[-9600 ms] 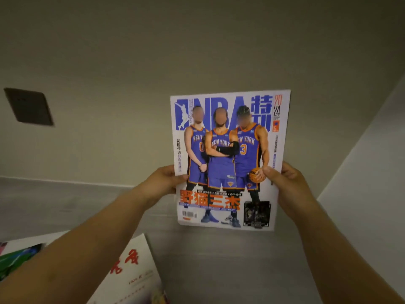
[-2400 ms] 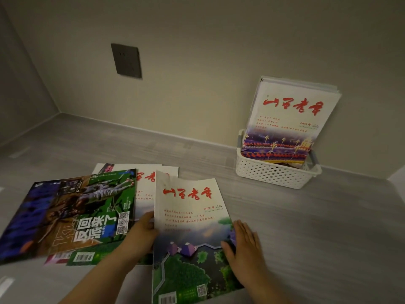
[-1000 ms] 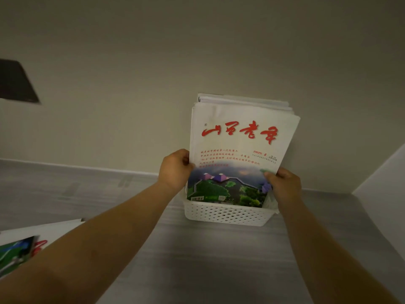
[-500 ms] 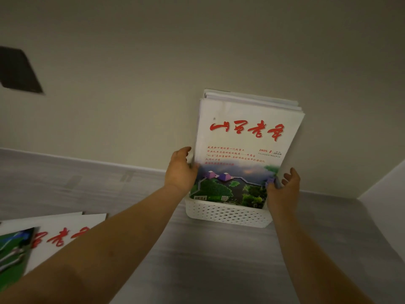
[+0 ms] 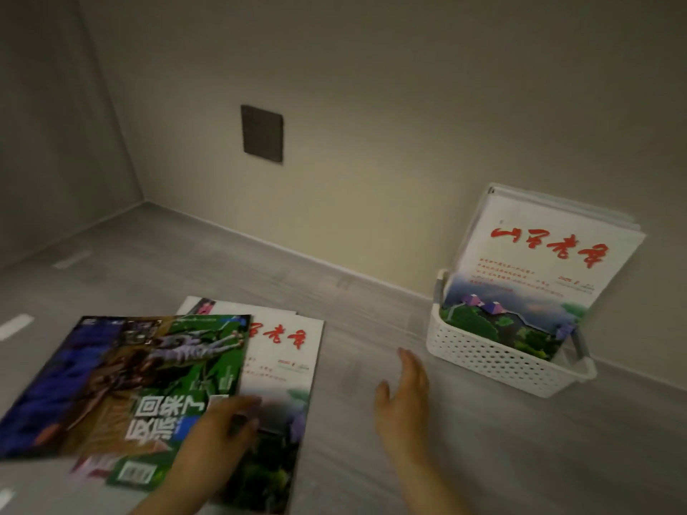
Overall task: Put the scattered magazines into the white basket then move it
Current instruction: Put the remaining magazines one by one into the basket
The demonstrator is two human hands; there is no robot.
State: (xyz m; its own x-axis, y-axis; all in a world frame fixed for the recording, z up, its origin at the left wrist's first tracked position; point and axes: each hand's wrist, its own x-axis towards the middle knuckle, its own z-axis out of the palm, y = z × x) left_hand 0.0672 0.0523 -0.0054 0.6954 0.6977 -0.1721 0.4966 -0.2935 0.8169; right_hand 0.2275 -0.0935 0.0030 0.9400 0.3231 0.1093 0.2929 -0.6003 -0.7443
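The white perforated basket (image 5: 494,360) stands against the wall at the right, with several magazines upright in it; the front one (image 5: 546,269) has a white cover with red characters. On the grey surface at the lower left lies a pile of magazines: a green and blue one (image 5: 122,381) on top, a white one with red characters (image 5: 282,351) under it. My left hand (image 5: 212,444) rests on the pile's lower right corner, fingers spread. My right hand (image 5: 403,399) hovers open over the bare surface between pile and basket.
A dark socket plate (image 5: 262,133) is on the beige back wall. A side wall closes the left, meeting the back wall in a corner (image 5: 143,198). Grey surface stretches between the pile and the basket.
Both hands have let go of the white magazine, which now stands in the basket. They moved back and left to the pile, and the view swung left.
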